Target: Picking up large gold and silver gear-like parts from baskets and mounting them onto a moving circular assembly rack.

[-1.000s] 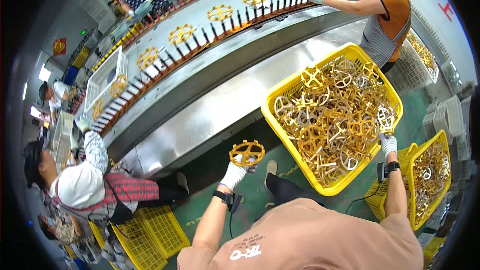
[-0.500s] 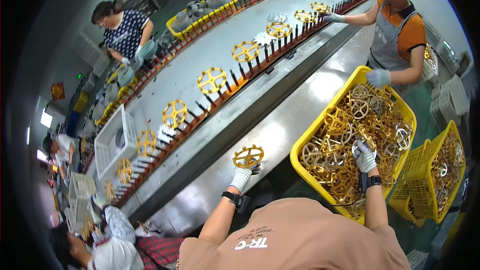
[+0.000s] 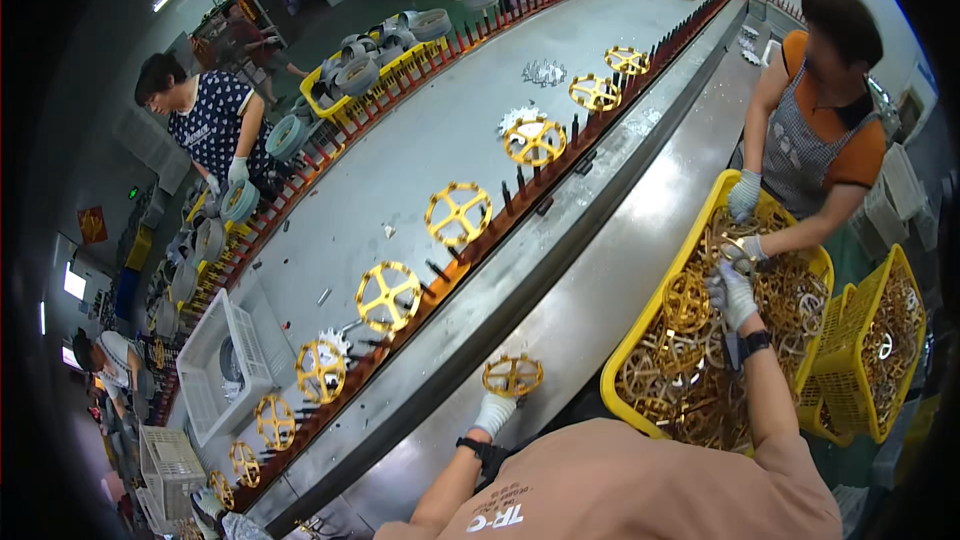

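Observation:
My left hand (image 3: 496,412), in a pale knit glove, is closed around the lower edge of a gold spoked ring (image 3: 513,376) with a notched rim, above the metal ledge. My right hand (image 3: 736,298), also gloved, reaches into a yellow basket (image 3: 640,325) heaped with gold and silvery spoked rings. Its fingers are curled among the parts; what they grip is hidden. A gold ring (image 3: 687,302) lies beside those fingers. Just beyond, a co-worker's gloved hand (image 3: 748,247) touches a silvery part, and their other hand (image 3: 744,196) is at the basket's far rim.
Along the line's near edge, upright dark pins (image 3: 508,198) carry several gold rings (image 3: 458,213). Silver toothed discs (image 3: 522,120) lie on the grey surface. A white crate (image 3: 225,370) stands at left, another yellow basket (image 3: 865,345) at right. Other people work across the line.
My right hand has moved farther into the basket. The co-worker's reaching hand has left the pins and come to the basket. My left hand still holds its gold ring; the view has shifted.

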`<state>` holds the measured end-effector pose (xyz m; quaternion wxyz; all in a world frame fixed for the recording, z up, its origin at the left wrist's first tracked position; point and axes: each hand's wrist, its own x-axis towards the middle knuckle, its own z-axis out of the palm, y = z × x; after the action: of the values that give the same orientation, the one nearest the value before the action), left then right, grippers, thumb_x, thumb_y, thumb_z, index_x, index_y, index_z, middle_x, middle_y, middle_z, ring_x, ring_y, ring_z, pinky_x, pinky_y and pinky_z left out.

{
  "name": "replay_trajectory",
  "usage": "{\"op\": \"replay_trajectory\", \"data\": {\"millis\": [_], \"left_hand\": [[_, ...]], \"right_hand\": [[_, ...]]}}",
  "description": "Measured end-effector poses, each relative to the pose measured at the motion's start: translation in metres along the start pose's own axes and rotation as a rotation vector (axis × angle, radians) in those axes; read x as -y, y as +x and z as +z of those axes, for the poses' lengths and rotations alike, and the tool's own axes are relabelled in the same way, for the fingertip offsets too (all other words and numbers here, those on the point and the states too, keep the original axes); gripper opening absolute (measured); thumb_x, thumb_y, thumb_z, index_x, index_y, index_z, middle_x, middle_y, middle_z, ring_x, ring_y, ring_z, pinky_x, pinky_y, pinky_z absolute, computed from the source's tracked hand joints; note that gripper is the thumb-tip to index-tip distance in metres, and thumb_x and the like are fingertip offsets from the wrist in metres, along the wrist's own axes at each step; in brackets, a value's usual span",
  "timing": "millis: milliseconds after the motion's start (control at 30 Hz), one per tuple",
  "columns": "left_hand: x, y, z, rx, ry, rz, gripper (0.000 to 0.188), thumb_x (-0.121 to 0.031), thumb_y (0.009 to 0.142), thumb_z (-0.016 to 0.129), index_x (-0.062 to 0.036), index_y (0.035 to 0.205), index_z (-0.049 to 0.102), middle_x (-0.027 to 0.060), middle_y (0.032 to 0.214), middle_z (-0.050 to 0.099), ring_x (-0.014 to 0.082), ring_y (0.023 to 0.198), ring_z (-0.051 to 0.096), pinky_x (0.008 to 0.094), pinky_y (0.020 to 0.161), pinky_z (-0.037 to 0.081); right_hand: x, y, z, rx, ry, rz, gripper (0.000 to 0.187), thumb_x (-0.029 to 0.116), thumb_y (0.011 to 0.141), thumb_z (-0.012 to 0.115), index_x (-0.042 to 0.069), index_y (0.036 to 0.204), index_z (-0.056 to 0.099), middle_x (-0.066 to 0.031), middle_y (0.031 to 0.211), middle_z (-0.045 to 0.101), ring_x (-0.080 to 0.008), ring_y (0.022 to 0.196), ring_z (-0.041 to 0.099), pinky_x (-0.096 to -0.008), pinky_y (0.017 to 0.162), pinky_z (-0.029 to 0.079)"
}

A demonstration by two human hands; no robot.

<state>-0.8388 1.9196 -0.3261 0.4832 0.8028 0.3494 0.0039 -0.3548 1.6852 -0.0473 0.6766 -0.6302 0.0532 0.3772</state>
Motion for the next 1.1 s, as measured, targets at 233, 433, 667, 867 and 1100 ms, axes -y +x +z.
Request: {"op": "replay_trajectory", "data": {"millis": [233, 433, 667, 867, 1100], "left_hand": [[-0.036, -0.036, -0.004, 0.104, 0.437, -0.084, 0.030, -0.029, 0.090, 0.050, -0.0110, 0.110, 0.063, 0.0160, 0.107, 0.065, 0.0368, 0.099, 0.060, 0.0452, 0.084, 0.050], [0.010, -0.035, 0.010, 0.040, 0.468, 0.036, 0.023, -0.025, 0.086, 0.053, -0.0096, 0.096, 0.066, 0.0174, 0.090, 0.067, 0.0372, 0.084, 0.063, 0.0452, 0.073, 0.053], [0.005, -0.049, 0.016, 0.031, 0.551, -0.087, 0.026, -0.024, 0.087, 0.052, -0.0116, 0.105, 0.066, 0.0131, 0.098, 0.068, 0.0345, 0.087, 0.064, 0.0435, 0.076, 0.053], [-0.123, -0.025, -0.018, 0.154, 0.398, -0.463, 0.031, -0.028, 0.091, 0.048, -0.0124, 0.113, 0.064, 0.0136, 0.106, 0.066, 0.0334, 0.094, 0.063, 0.0432, 0.083, 0.051], [-0.138, -0.012, -0.021, 0.016, 0.299, -0.469, 0.037, -0.026, 0.094, 0.044, -0.0151, 0.128, 0.055, 0.0095, 0.126, 0.058, 0.0284, 0.113, 0.056, 0.0382, 0.098, 0.043]], "right_hand": [[0.089, 0.107, 0.184, 0.340, -0.393, -0.246, 0.029, 0.034, 0.093, 0.055, 0.006, 0.089, 0.059, -0.0023, 0.063, 0.054, -0.0103, 0.045, 0.047, -0.0233, 0.039, 0.035], [0.213, 0.189, 0.386, 0.547, -0.754, -0.501, 0.037, 0.040, 0.092, 0.047, 0.009, 0.083, 0.066, 0.0004, 0.061, 0.052, -0.0145, 0.047, 0.045, -0.0336, 0.044, 0.037], [0.217, 0.230, 0.499, 0.648, -0.920, -0.618, 0.035, 0.041, 0.092, 0.048, 0.011, 0.088, 0.066, 0.0008, 0.063, 0.048, -0.0149, 0.045, 0.039, -0.0314, 0.043, 0.035], [0.209, 0.291, 0.495, 0.583, -0.913, -0.460, 0.031, 0.042, 0.091, 0.049, 0.016, 0.083, 0.063, 0.0037, 0.062, 0.047, -0.0113, 0.046, 0.035, -0.0305, 0.043, 0.029], [0.157, 0.254, 0.554, 0.710, -0.912, -0.175, 0.029, 0.039, 0.091, 0.050, 0.015, 0.084, 0.065, 0.0017, 0.066, 0.055, -0.0129, 0.049, 0.042, -0.0307, 0.047, 0.035]]}}
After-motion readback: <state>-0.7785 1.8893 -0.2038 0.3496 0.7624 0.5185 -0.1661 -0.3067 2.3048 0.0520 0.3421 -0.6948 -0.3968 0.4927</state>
